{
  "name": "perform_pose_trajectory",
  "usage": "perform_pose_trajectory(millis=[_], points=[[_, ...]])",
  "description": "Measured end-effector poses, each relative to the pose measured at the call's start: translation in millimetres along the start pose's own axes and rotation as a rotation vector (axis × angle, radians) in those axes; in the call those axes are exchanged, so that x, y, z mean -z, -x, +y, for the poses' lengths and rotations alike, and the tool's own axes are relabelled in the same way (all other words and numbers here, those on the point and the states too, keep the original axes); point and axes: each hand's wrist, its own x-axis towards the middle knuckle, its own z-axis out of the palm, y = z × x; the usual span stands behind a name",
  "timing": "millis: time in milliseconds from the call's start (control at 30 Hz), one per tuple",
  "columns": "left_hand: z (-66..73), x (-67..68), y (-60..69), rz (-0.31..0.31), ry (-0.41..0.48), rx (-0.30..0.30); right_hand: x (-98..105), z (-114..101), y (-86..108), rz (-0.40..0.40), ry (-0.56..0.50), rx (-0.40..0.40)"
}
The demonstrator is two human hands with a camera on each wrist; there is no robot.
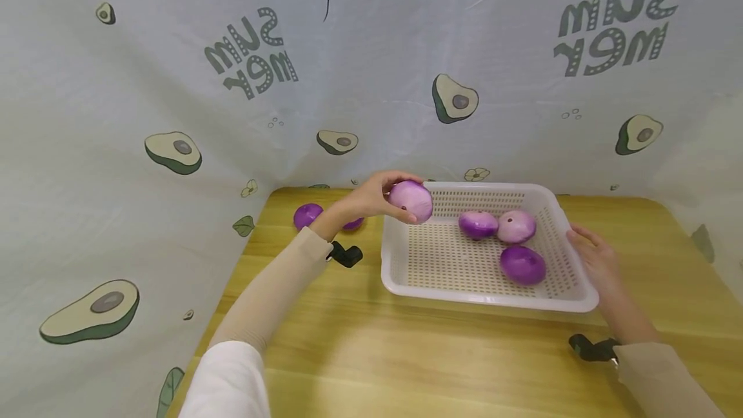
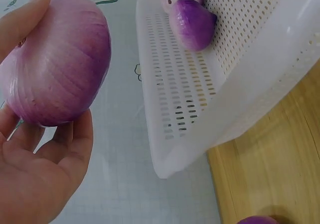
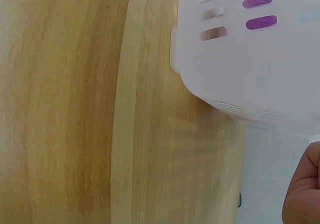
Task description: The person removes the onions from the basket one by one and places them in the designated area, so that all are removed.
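Observation:
My left hand (image 1: 374,195) holds a purple onion (image 1: 412,201) above the left back corner of a white plastic basket (image 1: 453,297). In the left wrist view, thumb and fingers curve around this pale, purple-sided onion (image 2: 62,58). Three more onions lie toward the basket's right half: one half-pale (image 1: 478,225), a paler one (image 1: 516,227) beside it, and a deep purple one (image 1: 523,266) nearer the front. At the basket's right rim, my right hand (image 1: 600,263) grips the edge; only part of that hand (image 3: 304,189) shows in the right wrist view.
Two purple onions lie on the wooden table left of the basket: one (image 1: 307,215) at the far left, another (image 1: 353,224) partly hidden behind my left wrist. A pale avocado-print sheet (image 1: 371,82) hangs behind the table (image 1: 406,360).

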Motion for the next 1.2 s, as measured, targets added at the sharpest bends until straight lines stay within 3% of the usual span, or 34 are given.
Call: perform_pose_trajectory(millis=[133, 533, 633, 833, 1067, 1200], points=[[-5.6, 8.8, 12.2, 0.029, 0.01, 0.029, -0.9, -1.1, 1.1, 0.007, 0.058, -0.027], [-18.6, 34.5, 51.1, 0.145, 0.076, 0.167, 0.1, -0.7, -0.4, -0.009, 0.066, -0.02], [-21.9, 39.9, 57.6, 0.158, 0.105, 0.155, 0.5, -1.3, -0.3, -0.01, 0.049, -0.022], [-30.9, 51.8, 70.1, 0.186, 0.045, 0.143, 2.1, -2.3, 0.8, -0.02, 0.014, -0.041], [-40.6, 60.8, 83.3, 0.201, 0.025, 0.129, 2.0, -2.4, 1.4, -0.015, 0.076, -0.006], [-43.9, 63.8, 92.4, 0.22, 0.041, 0.15, 0.6, -3.2, 1.9, -0.007, 0.11, 0.028]])
